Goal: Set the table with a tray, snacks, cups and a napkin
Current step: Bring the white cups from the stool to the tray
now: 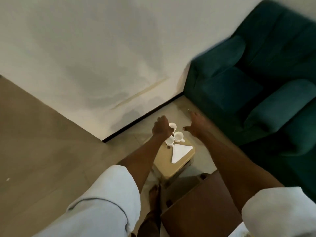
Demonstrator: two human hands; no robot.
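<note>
White sleeves (109, 199) fill the bottom of my view, one on each arm, with bare forearms reaching forward from them. Between the arms I see a bare foot (154, 194) on the pale tiled floor (201, 159), and to its right the corner of a brown wooden table (200, 207).

Further out stands a small beige stool (166, 161), and the task's things sit on its top. A white napkin (180, 152) folded into a triangle lies flat toward the near right side. Three white cups (178, 136) are clustered at the far edge, close together; I cannot tell whether they touch each other. One has its handle pointing right.

My left hand (161, 128) is over the cups, fingers curled down and covering part of the far cup (172, 126). From this view I cannot tell whether it actually grips that cup or only rests against it. My right hand (196, 124) hovers to the right of the cups, past the stool's edge, palm down, fingers spread, holding nothing.

I see no tray or snacks in view. A dark green sofa (256, 74) takes up the right side, near the stool. A white wall (94, 48) with a dark skirting line runs behind, and grey-brown flooring (34, 134) spreads to the left. The whole frame is slightly blurred.
</note>
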